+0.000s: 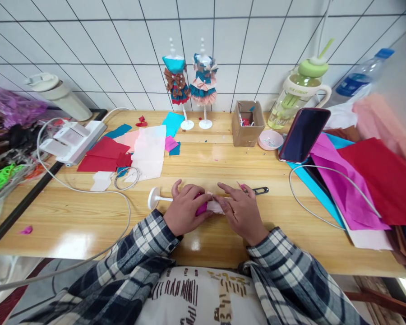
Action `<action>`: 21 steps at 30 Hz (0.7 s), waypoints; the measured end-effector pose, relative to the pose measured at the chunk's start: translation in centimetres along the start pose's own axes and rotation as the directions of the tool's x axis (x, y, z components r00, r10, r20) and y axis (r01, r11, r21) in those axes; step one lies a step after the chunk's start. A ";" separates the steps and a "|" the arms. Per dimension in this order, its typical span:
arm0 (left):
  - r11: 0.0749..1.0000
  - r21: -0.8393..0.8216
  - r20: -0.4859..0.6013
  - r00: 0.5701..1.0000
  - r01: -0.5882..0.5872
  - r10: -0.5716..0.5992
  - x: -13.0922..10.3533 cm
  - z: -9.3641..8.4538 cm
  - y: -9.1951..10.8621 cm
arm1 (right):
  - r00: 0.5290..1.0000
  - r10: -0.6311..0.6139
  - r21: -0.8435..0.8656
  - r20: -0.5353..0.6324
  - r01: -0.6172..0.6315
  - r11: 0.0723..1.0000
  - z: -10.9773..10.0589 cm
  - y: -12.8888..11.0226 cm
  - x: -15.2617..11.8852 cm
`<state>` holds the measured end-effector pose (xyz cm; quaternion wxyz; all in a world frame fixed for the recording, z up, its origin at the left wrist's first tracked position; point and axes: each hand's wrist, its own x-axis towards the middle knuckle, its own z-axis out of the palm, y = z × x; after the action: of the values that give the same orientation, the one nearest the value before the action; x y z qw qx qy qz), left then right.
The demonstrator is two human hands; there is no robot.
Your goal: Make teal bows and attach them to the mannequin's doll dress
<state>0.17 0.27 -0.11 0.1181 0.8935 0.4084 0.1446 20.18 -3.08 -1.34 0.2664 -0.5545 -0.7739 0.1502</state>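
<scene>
A small white dress-form stand [164,198] lies on its side in front of me, its round base [153,198] to the left. Magenta crepe-like material [201,206] wraps part of it, with a pale pink piece [215,206] to the right. My left hand [189,206] closes around the wrapped part. The fingers of my right hand [242,208] press on the pale pink piece, the index finger stretched out. Beyond the right hand lies a dark tool with a looped end [261,191], partly hidden by the fingers.
Two dressed miniature forms [176,81] stand at the wall, near a cardboard box [246,124] and a pink bowl [270,140]. A phone [304,135] leans at right beside coloured sheets [352,180]. Leftward lie red scraps [103,154], a cable [128,212] and a power strip [81,142].
</scene>
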 end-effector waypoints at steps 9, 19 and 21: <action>1.000 -0.006 -0.004 1.000 0.019 -0.019 -0.1 -0.1 0.1 | 0.997 0.064 0.054 -0.046 -0.062 0.997 0.1 0.8 0.9; 1.000 0.008 -0.016 1.000 0.019 -0.019 -0.3 0.0 0.0 | 0.983 0.122 0.048 0.134 -0.129 0.990 0.1 1.4 4.4; 1.000 0.009 -0.017 1.000 0.020 -0.020 -0.3 0.0 0.1 | 0.986 0.119 0.052 0.120 -0.126 0.991 0.1 1.1 4.2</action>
<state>0.01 0.03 -0.09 0.1121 0.8885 0.4192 0.1492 20.02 1.27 -0.95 0.2272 -0.5834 -0.7477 0.2213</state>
